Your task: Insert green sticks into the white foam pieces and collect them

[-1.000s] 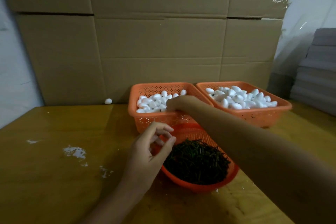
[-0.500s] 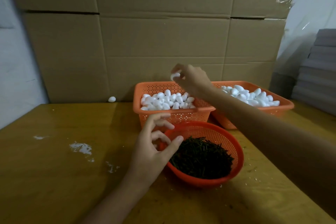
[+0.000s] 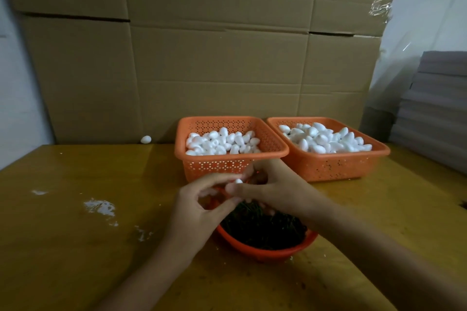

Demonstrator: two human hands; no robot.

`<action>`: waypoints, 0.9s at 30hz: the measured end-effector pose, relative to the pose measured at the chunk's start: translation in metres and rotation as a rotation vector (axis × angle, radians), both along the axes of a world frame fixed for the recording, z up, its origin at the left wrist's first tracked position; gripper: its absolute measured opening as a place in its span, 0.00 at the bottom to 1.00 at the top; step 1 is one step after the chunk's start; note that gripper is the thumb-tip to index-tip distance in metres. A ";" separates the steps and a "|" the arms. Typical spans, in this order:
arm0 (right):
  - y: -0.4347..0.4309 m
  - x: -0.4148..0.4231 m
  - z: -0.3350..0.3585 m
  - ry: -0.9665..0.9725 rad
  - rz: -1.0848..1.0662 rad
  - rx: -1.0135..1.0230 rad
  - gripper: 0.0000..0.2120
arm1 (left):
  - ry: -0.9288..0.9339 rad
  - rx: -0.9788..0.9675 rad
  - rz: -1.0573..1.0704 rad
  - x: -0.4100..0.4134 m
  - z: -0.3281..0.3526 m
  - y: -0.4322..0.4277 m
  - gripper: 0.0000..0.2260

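A person's right hand (image 3: 273,189) pinches a single foam piece (image 3: 238,181) at its fingertips; the left hand (image 3: 199,207) meets it from the left, fingers curled in close with the thumb below, and whether a stick lies in that pinch cannot be told, since nothing so thin shows there. The two hands come together over the far side of the round orange bowl (image 3: 265,252); this reads as the moment of pushing a stick into the foam, one hand steadying the piece while the other guides. The work is held low and central, probably so that a dropped stick falls back among the green sticks (image 3: 262,230) heaped in the bowl.

Just beyond the hands two square orange baskets stand side by side, touching or nearly so; the left basket (image 3: 217,166) and the right basket (image 3: 328,166) each hold a mound of white foam pieces (image 3: 222,142), set within easy reach of either arm. No sticks show in either basket, so which one serves as supply and which takes finished pieces cannot be told.

One stray piece (image 3: 145,139) lies far left at the foot of the cardboard wall (image 3: 202,58); white crumbs (image 3: 99,206) dot the wooden table (image 3: 75,247) on the left; a grey stack (image 3: 439,108) rises at the far right.
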State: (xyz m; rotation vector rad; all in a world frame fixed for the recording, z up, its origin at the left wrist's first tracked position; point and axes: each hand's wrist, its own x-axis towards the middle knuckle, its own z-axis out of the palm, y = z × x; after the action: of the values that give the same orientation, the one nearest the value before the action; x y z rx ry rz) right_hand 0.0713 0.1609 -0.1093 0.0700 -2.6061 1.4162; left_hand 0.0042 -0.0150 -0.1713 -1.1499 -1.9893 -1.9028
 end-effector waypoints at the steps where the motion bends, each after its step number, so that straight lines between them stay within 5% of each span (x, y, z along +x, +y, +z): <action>1: 0.002 0.001 -0.002 -0.019 0.007 -0.058 0.14 | -0.014 -0.005 -0.005 -0.001 0.000 0.000 0.12; 3: 0.010 0.001 -0.004 -0.017 0.001 -0.064 0.13 | -0.060 0.000 -0.018 -0.001 0.000 0.000 0.10; 7: 0.031 0.004 -0.016 0.048 -0.018 0.694 0.10 | -0.125 0.020 -0.018 0.003 0.001 0.002 0.08; 9: 0.032 0.006 -0.023 0.050 0.065 0.839 0.10 | -0.109 0.019 -0.022 0.003 0.001 0.002 0.09; 27: 0.030 0.008 -0.024 0.090 0.021 0.579 0.05 | -0.050 -0.002 -0.004 -0.003 -0.008 0.001 0.11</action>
State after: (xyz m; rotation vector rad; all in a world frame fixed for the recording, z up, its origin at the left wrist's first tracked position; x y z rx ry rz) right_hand 0.0790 0.1912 -0.1332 0.2285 -2.8475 0.6034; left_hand 0.0012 -0.0136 -0.1789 -1.1176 -2.0170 -1.9505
